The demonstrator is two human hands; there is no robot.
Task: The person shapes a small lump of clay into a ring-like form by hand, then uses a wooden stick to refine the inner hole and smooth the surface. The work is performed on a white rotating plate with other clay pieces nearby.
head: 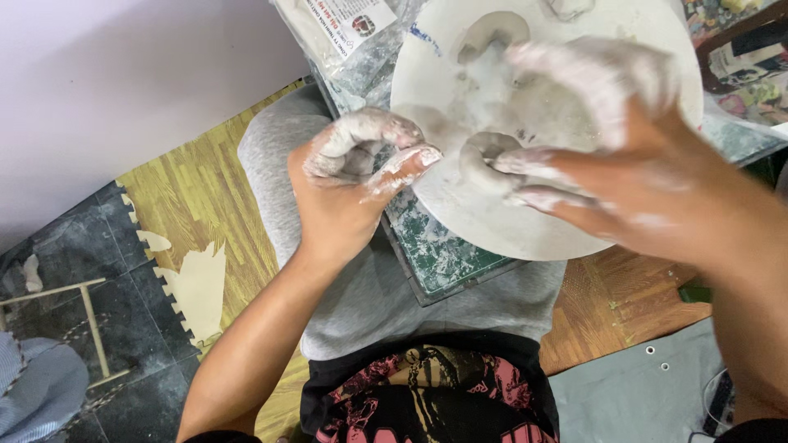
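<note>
Clay pieces [484,160], partly shaped and unjoined, lie on a round white board [460,205] over the lap; left hand [349,184] pinches a clay lump, right hand [607,156] spreads across them.

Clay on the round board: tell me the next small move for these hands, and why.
Probably press the left hand's clay lump down onto the round board beside the curved clay piece. The left hand holds its lump at the board's edge, and the right hand's fingertips already rest on the curved piece, seemingly steadying it.
</note>
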